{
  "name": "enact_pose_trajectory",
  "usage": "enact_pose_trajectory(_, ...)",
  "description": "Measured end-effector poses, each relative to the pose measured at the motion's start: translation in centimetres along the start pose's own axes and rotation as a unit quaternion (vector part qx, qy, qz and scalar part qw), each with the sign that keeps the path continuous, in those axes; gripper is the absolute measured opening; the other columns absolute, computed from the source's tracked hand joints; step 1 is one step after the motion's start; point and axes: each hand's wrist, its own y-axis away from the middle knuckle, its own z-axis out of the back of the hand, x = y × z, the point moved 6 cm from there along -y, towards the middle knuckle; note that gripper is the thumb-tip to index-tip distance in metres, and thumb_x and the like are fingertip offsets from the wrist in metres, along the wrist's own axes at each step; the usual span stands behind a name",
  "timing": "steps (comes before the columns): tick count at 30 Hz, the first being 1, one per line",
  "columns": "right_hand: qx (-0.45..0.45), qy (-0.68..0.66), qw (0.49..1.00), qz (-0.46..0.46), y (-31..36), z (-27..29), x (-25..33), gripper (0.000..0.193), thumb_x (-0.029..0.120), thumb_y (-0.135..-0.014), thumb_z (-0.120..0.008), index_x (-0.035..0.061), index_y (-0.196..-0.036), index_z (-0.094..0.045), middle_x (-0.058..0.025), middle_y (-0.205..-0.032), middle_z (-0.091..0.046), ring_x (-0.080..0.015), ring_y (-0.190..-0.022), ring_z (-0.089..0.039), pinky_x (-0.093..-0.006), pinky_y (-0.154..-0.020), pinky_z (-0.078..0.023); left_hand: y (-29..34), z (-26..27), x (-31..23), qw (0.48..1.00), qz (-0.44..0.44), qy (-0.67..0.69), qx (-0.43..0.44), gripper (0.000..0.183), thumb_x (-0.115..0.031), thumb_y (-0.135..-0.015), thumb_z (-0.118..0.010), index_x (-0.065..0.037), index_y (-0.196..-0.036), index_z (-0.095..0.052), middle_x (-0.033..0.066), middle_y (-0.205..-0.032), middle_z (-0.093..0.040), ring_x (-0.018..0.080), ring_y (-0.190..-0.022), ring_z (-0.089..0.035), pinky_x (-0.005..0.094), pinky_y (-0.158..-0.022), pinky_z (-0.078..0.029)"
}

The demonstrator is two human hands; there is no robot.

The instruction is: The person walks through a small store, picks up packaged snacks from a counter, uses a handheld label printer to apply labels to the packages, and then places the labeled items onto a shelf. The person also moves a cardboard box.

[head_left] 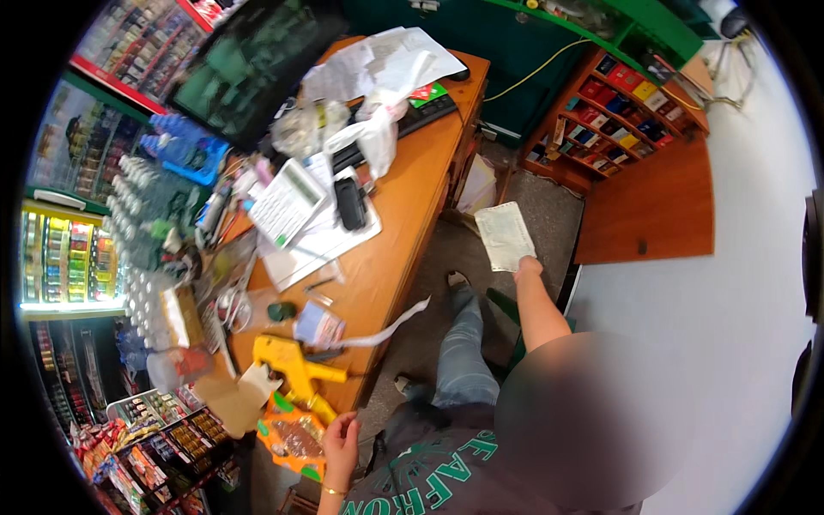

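Observation:
My right hand (527, 267), arm stretched forward, pinches the near corner of a flat cream-coloured booklet (505, 236) with faint marks on it. The booklet is held in the air over the floor, between the desk and a wooden cabinet. My left hand (341, 442) is low by the near end of the desk, its fingers loosely bent and nothing visible in them. Close beside it lies an orange and green packet (296, 438) with a see-through window. A yellow gun-shaped tool (296, 365) rests on the desk's near end, just beyond that packet.
The wooden desk (408, 232) carries a calculator (290, 199), a black phone-like device (350, 204), papers, plastic bags and a monitor (253, 69). Several bottles (137, 206) crowd its left side. Ahead right stands a wooden shelf (614, 112) of small boxes, its door (657, 206) swung out.

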Motion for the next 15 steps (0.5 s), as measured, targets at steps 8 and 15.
enact_pose_trajectory(8, -0.036, 0.008, 0.995, -0.095, -10.3, -12.8, 0.4, 0.038, 0.012, -0.088, -0.043, 0.0071, -0.125, -0.045, -0.0113, -0.113, -0.054, -0.0275, -0.091, -0.058, -0.0344, -0.056, -0.046, -9.0, -12.1, -10.7, 0.985, 0.052, -0.138, 0.087, 0.019, -0.007, -0.087, -0.057, 0.003, -0.103, -0.058, 0.0096, -0.086, -0.064, 0.0144, -0.076, -0.061, 0.0259, -0.070, -0.048)
enact_pose_trajectory(15, -0.031, -0.021, 0.983, -0.180, -17.3, -20.4, -2.2, 0.034, 0.011, -0.091, -0.042, 0.0068, -0.124, -0.045, -0.0137, -0.113, -0.053, -0.0286, -0.086, -0.059, -0.0374, -0.059, -0.049, -14.5, -16.6, -13.2, 0.968, 0.124, -0.190, 0.104, 0.024, -0.010, -0.090, -0.055, 0.001, -0.112, -0.056, 0.0074, -0.089, -0.061, 0.0121, -0.080, -0.055, 0.0227, -0.073, -0.045)
